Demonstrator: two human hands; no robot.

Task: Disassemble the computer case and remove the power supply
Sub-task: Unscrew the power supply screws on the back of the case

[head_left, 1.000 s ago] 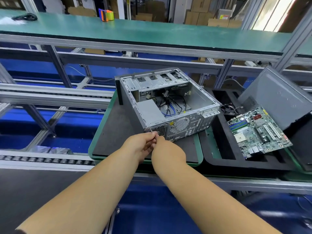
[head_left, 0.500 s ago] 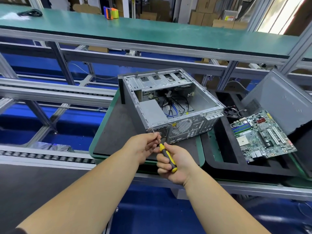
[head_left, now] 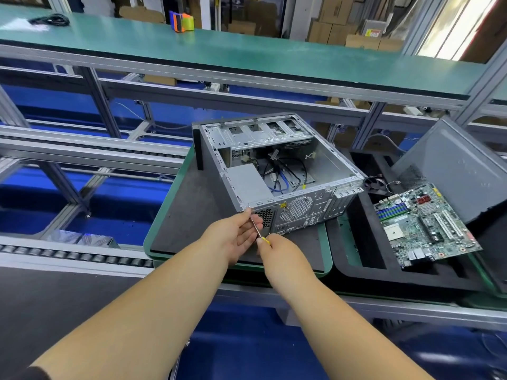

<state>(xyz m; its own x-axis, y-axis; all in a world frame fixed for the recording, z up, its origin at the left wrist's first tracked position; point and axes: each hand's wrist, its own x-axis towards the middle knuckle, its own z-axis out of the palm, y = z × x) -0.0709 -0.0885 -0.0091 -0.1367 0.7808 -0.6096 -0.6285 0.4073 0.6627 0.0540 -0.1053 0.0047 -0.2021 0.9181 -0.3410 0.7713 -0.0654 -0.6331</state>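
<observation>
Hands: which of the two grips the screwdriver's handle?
The right hand, nearer the motherboard, wraps the yellow handle. The left hand only steadies the screwdriver shaft near the case corner.

One open computer case (head_left: 277, 171) at centre, one power supply (head_left: 248, 182) inside it, one screwdriver (head_left: 259, 231) at 6 o'clock, two hands, one motherboard (head_left: 425, 223) and one side panel (head_left: 455, 168) at 3 o'clock, one fan (head_left: 374, 185)

Both hands (head_left: 236, 237) steady a screwdriver (head_left: 257, 229), apparently at the case's (head_left: 277, 171) rear corner.
</observation>
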